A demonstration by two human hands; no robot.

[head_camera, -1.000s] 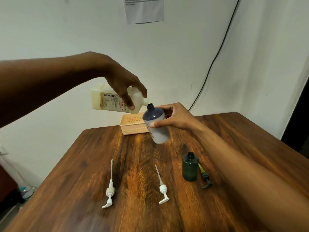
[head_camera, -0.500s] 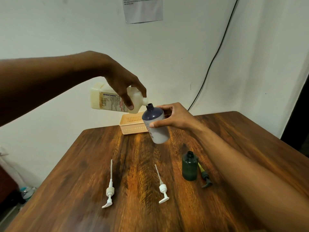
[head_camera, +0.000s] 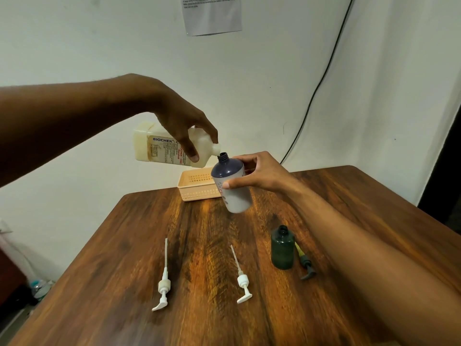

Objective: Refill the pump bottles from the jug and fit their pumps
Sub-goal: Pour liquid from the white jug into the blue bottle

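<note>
My left hand (head_camera: 183,121) grips a cream jug (head_camera: 159,148) from above, tipped nearly flat with its spout at the open neck of a dark blue bottle (head_camera: 230,183). My right hand (head_camera: 259,173) holds that bottle in the air, tilted toward the jug. A small dark green bottle (head_camera: 282,247) stands open on the table, with a dark pump (head_camera: 305,263) lying just behind it. Two white pumps lie on the wood: one at the left (head_camera: 163,283), one in the middle (head_camera: 242,280).
A peach plastic basket (head_camera: 194,187) sits at the table's far edge, behind the blue bottle. The wooden table (head_camera: 124,283) drops off at the left. A black cable (head_camera: 314,91) runs down the white wall.
Nothing has visibly changed in the hold; both hands keep the jug's spout at the blue bottle's neck while the view has shifted slightly.
</note>
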